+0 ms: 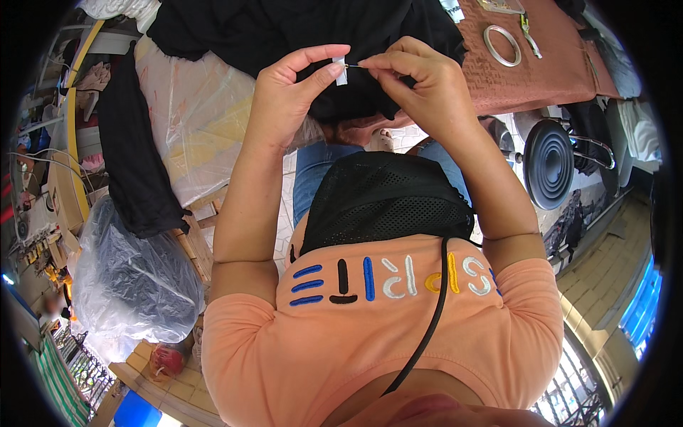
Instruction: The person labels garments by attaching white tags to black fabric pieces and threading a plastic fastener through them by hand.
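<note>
Above the table's near edge, my two hands meet at fingertip distance. Between thumb and forefinger, my left hand pinches a small white strip, like a label. My right hand has thumb and forefinger closed on a thin dark sliver, like a needle or pin, whose other end reaches the strip. Its exact kind is too small to make out. Behind and under both hands spreads a heap of black cloth, hanging over the table edge.
A reddish-brown cloth covers the table's right side, with a white ring and a small green-and-white tool on it. Left are clear plastic sheeting, a black fabric piece and a plastic bag. A ridged black disc stands right.
</note>
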{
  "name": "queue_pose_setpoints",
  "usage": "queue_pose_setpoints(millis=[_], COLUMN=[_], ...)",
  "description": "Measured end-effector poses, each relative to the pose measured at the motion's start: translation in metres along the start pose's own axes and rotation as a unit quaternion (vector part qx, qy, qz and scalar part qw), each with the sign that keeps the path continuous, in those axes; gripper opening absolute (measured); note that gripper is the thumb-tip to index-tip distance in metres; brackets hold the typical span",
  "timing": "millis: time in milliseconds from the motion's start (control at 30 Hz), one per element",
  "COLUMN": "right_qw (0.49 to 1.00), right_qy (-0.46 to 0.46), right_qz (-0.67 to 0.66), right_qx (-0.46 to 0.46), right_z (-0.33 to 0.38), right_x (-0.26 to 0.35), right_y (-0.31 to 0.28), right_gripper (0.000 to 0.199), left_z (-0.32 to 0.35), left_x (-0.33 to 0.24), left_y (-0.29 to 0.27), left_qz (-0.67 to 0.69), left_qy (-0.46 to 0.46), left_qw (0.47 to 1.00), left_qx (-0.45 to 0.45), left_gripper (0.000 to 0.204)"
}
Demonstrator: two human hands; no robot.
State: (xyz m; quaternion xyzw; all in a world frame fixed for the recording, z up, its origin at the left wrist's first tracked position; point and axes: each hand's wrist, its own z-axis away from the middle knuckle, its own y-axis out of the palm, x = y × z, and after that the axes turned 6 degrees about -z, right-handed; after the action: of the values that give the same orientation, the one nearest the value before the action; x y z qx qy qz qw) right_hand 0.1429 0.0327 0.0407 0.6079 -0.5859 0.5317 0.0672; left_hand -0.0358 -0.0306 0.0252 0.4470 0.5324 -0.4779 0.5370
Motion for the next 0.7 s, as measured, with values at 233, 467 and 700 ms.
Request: queue_pose_setpoints(millis=[233, 467, 700], right_qw=[1.0, 0.994, 0.974], right_qy=[0.005, 0.036, 0.147], right_qz=[0.0, -0.099, -0.171], right_qx=[0.005, 0.015, 0.037], right_z=[0.0, -0.001, 0.0], right_x=[0.001, -0.007, -0.014], right_y=[0.0, 0.001, 0.006], right_gripper=[0.017, 0.015, 0.012], left_z=[-0.001, -0.001, -0.001], left_x=[0.001, -0.001, 0.001], left_y=[0.002, -0.001, -0.001], left_qz=[0.014, 0.001, 0.006], left_qy=[0.02, -0.003, -0.01], left_qw=[0.999, 1.0, 1.0], left_qx=[-0.02, 0.003, 0.017], left_gripper=[0.021, 0.024, 0.024])
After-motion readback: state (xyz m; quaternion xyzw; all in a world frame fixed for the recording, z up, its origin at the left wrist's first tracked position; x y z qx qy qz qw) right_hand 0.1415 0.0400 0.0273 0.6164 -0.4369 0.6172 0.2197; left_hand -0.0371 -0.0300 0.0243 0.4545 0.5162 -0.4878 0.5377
